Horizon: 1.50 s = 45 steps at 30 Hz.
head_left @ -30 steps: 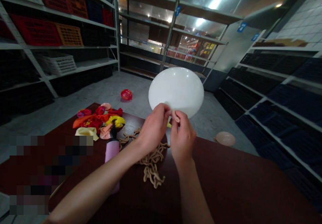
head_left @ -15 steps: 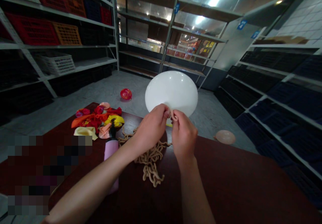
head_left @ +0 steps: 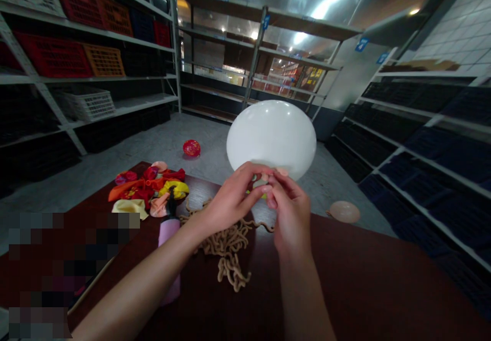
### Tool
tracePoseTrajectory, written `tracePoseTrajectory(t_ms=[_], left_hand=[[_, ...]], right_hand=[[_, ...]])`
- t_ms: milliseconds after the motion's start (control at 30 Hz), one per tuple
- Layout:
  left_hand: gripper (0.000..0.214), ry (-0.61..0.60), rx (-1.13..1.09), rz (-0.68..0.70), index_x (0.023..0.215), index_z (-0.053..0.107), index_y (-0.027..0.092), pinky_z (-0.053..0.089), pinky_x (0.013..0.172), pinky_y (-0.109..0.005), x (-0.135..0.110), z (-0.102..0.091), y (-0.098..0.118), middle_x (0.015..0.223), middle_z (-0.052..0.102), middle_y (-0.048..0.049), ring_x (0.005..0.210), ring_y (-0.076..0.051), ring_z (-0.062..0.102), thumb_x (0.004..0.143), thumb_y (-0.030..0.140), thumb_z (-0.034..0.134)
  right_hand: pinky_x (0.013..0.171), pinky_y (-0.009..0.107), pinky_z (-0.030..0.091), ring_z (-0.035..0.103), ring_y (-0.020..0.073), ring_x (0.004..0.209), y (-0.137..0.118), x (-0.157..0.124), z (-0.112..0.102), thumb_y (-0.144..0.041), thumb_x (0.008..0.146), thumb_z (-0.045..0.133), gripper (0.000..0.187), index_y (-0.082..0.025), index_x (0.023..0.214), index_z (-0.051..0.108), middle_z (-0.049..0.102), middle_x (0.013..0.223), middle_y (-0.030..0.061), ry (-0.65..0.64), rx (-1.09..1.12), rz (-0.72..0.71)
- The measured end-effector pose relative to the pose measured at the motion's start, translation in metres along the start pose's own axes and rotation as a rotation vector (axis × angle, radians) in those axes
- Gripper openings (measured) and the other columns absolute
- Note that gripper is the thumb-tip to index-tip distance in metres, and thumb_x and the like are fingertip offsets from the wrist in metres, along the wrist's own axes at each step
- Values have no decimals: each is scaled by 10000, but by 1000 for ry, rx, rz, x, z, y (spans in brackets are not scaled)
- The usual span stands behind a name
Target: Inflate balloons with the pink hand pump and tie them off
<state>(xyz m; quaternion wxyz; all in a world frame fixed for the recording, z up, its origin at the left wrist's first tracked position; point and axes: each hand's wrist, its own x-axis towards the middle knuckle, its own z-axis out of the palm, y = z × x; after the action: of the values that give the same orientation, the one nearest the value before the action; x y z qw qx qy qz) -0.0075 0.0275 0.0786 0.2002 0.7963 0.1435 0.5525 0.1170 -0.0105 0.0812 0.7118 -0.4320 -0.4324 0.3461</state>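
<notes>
A large inflated white balloon (head_left: 271, 134) is just beyond my hands, its near end at my fingers. My left hand (head_left: 240, 190) is closed in a pinch at that end, thumb below and fingers above. My right hand (head_left: 289, 200) pinches at the same spot, its fingertips meeting those of the left. A small pale bit, apparently the balloon's neck, shows between the fingertips; most of it is hidden. Below my hands lies a tangled heap of brown cord-like strands (head_left: 226, 241), one strand stretching toward my right wrist.
On the dark table (head_left: 368, 269), a lilac bottle-shaped pump (head_left: 169, 233) with a black nozzle stands beside several uninflated balloons (head_left: 148, 185). A red balloon (head_left: 192, 148) and a peach balloon (head_left: 344, 211) rest on the floor. Shelves with crates (head_left: 53, 57) surround the room.
The white balloon has shifted slightly right and looks larger. My fingers have changed their grip, the left ones now extended over the top. The view has tilted slightly upward.
</notes>
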Motion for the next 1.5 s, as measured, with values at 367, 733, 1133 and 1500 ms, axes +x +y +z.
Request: tracePoseTrajectory(t_ms=[367, 733, 1133, 1500], left_hand=[[141, 417, -263, -254, 849, 654, 181, 443, 620, -242, 1, 3, -1, 758, 634, -17, 669, -137, 563, 954, 275, 665], [139, 697, -1046, -723, 865, 670, 163, 466, 593, -185, 11, -13, 6, 736, 598, -1, 634, -100, 559, 893, 289, 722], [285, 482, -857, -579, 1001, 715, 170, 410, 529, -190, 0, 20, -9, 780, 581, -5, 618, -97, 495, 856, 409, 769], [192, 677, -1092, -760, 798, 628, 170, 328, 433, -160, 8, -9, -5, 629, 449, 32, 499, -79, 395, 883, 301, 738]], right_hand=[[430, 220, 369, 479, 66, 452, -3, -9, 10, -388, 849, 681, 194, -198, 873, 706, 651, 639, -26, -171, -135, -51], [594, 247, 461, 626, 110, 582, 5, -22, 14, -331, 949, 555, 173, -218, 873, 662, 684, 665, -14, -166, -652, -371], [531, 216, 446, 576, 97, 548, 8, -14, 11, -423, 933, 584, 232, -208, 932, 671, 658, 678, -19, -61, -455, -231], [557, 226, 432, 595, 109, 568, 11, -16, 10, -355, 949, 552, 186, -222, 880, 662, 653, 657, -17, -182, -645, -337]])
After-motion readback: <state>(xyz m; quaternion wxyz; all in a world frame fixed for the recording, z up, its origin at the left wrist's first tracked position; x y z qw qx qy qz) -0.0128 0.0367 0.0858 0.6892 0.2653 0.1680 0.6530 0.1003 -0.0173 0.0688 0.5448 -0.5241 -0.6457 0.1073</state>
